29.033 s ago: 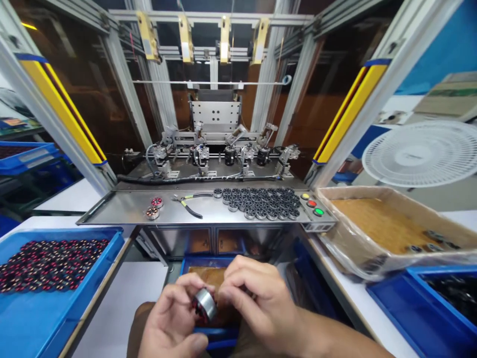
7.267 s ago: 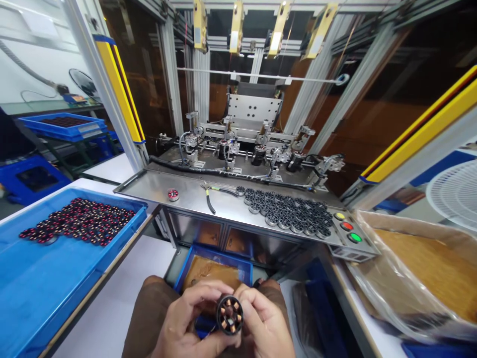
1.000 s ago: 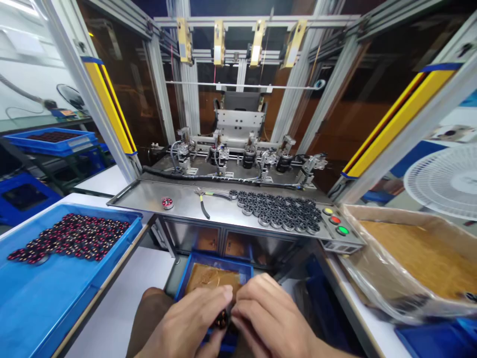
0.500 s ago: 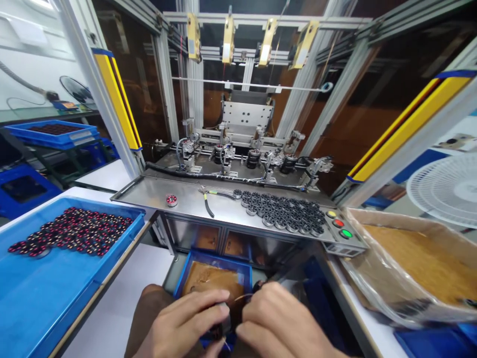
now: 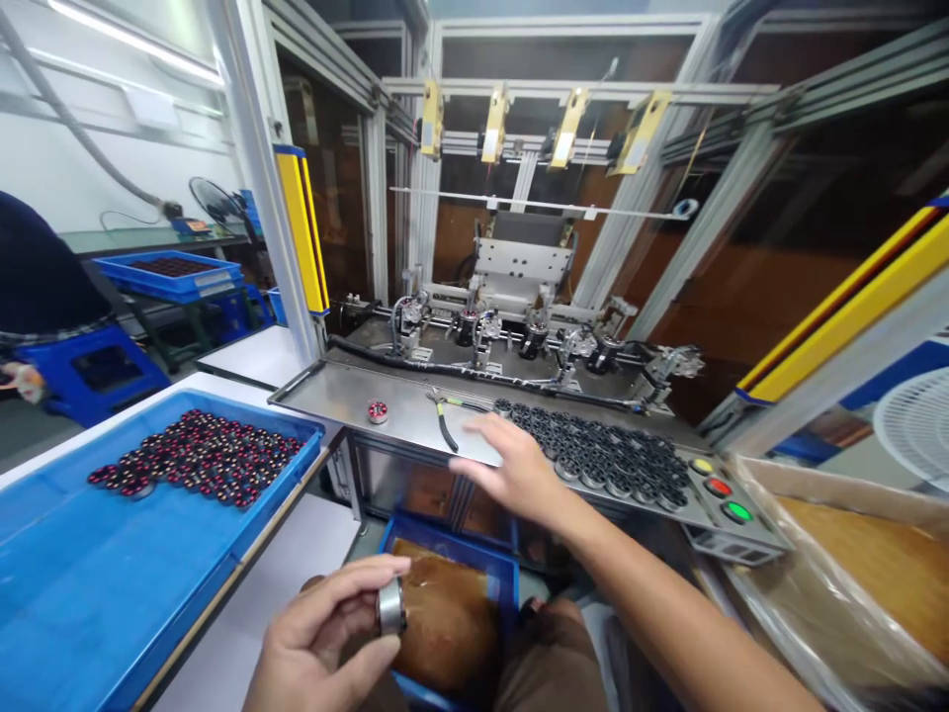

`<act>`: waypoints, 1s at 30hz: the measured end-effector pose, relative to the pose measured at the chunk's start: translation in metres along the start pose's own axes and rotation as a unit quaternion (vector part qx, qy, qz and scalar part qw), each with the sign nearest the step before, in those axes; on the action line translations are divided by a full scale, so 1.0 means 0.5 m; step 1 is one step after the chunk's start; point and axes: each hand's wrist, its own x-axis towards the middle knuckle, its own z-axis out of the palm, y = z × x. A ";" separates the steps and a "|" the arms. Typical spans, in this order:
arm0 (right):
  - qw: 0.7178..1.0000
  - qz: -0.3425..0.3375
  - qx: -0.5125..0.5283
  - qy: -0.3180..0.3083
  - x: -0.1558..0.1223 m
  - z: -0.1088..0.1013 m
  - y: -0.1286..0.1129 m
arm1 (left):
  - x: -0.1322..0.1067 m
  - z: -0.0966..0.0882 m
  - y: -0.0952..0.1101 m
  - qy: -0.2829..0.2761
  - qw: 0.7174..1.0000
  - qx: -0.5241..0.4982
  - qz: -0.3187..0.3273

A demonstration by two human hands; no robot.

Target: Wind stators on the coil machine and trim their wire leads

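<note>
Low in front of me, my left hand (image 5: 315,633) grips a small round metal motor part (image 5: 390,606) with a silver rim, held on edge between thumb and fingers. My right hand (image 5: 523,470) hovers by the steel ledge (image 5: 333,391), its fingers apart and nothing visible in them. Just left of and beyond its fingertips lie cutting pliers (image 5: 447,431) with black and yellow-green handles. A single red-and-silver wound motor part (image 5: 378,411) rests farther left on the ledge. To the right of the pliers, several black-and-silver motor parts (image 5: 600,450) stand in packed rows.
At left, a blue tray (image 5: 81,583) holds many red-black wound parts (image 5: 215,460). A machine with clamping stations (image 5: 534,336) sits behind the ledge. Push buttons (image 5: 718,487) are at right, beside a plastic-lined carton (image 5: 837,524). A blue bin (image 5: 511,583) is below. Another person (image 5: 44,267) sits far left.
My right hand has left the left hand's side and moved up and forward to the ledge, opening its fingers. The left hand keeps the motor part, now plainly visible. My view has shifted left.
</note>
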 end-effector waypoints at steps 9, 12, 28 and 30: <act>0.982 0.157 -0.085 -0.062 0.149 0.148 0.083 | 0.020 -0.028 -0.021 0.033 0.998 -0.056 -0.006; 0.985 0.144 -0.067 -0.071 0.134 0.150 0.086 | 0.020 -0.043 -0.024 -0.002 1.000 -0.023 0.006; 0.823 0.158 0.542 -0.063 -0.258 0.127 -0.062 | -0.001 -0.007 -0.014 -0.034 0.998 0.048 0.017; 0.785 0.161 0.594 -0.069 -0.338 0.180 -0.093 | -0.001 0.007 -0.016 -0.045 0.997 0.055 0.020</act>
